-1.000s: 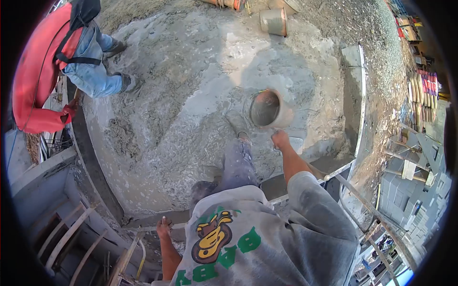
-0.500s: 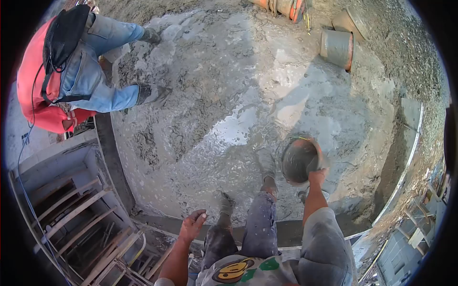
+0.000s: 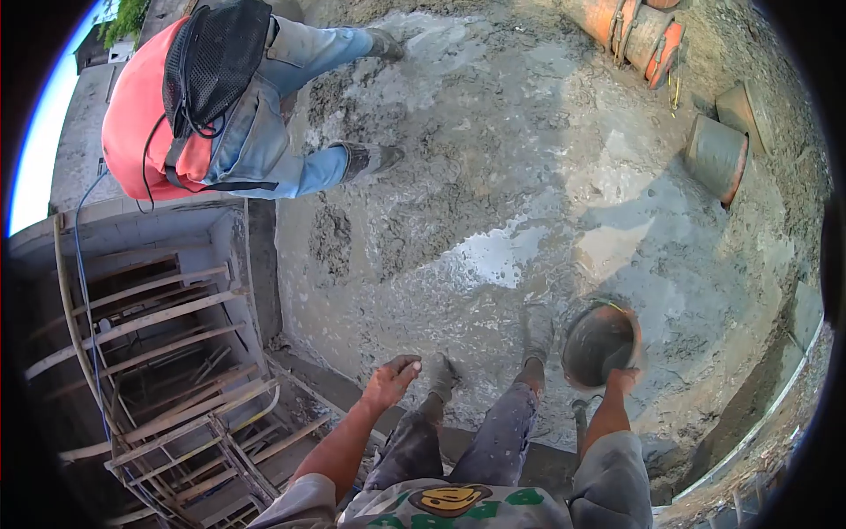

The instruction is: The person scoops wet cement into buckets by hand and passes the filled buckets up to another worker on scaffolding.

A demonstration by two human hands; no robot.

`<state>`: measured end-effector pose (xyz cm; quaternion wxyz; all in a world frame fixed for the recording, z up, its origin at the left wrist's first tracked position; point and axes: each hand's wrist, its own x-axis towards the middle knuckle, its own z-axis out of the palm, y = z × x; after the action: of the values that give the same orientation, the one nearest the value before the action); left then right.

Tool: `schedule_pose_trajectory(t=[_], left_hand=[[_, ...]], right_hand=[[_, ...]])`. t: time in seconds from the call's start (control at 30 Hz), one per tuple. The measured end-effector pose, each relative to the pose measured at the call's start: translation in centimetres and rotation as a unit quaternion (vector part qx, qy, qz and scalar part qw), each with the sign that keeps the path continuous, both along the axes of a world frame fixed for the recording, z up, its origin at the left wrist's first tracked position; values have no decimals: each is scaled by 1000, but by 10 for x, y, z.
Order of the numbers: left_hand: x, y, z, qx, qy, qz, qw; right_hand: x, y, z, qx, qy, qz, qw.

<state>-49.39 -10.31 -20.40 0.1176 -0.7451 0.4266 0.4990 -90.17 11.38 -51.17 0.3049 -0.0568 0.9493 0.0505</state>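
Observation:
My right hand (image 3: 622,381) is closed on the near rim of a cement-smeared bucket (image 3: 636,339) with orange showing at its edge. The bucket's mouth faces up toward me, and its inside looks dark grey; I cannot tell how much it holds. My left hand (image 3: 393,381) hovers in front of my left leg, its fingers loosely curled and apart from the thumb, with nothing visible in it. Below both hands lies wet grey concrete (image 3: 423,291), where my mud-covered feet stand. A grey rod-like thing (image 3: 579,414) shows beside my right forearm, partly hidden.
At upper left a person (image 3: 141,115) in a red top and jeans stands in the concrete. Orange buckets (image 3: 608,22) lie at the top; grey-coated buckets (image 3: 716,157) lie at the right. Wooden beams (image 3: 132,331) cross a deep opening at left. A hose (image 3: 81,264) hangs there.
The view has swung left, so the whole scene sits further right. My right hand still grips the bucket. My left hand stays raised.

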Motion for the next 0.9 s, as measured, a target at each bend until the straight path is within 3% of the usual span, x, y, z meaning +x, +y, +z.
schedule_pose_trajectory(t=[0.17,0.23,0.33,0.37,0.47,0.57,0.63,0.67,0.77,0.83,0.9], left_hand=[[-25,1,26,62,-15,-60,996],[-8,5,21,37,-5,-28,999],[6,14,25,-4,7,7,1000],[9,18,26,-2,-2,3,1000],[-1,16,41,-29,-9,-15,999],[-3,4,41,-50,8,26,998],[-11,-11,44,-71,59,103,990],[-15,-22,46,-90,84,80,989],[-33,-31,54,-137,172,31,975],[-45,-40,60,-169,242,0,955],[-58,-38,84,-198,235,-90,947]], right_hand=[[-7,-82,59,3,-58,50,997],[-16,-109,73,-23,-75,105,991],[-8,-127,111,-159,-6,179,971],[-8,-132,128,-160,-61,173,970],[14,-156,182,-211,-80,261,939],[36,-190,217,-296,-29,334,894],[53,-222,257,-283,-105,345,889],[60,-241,276,-276,-139,355,882],[80,-274,306,-346,-269,354,826],[106,-293,363,-366,-376,240,816],[138,-310,424,-334,-465,97,814]])
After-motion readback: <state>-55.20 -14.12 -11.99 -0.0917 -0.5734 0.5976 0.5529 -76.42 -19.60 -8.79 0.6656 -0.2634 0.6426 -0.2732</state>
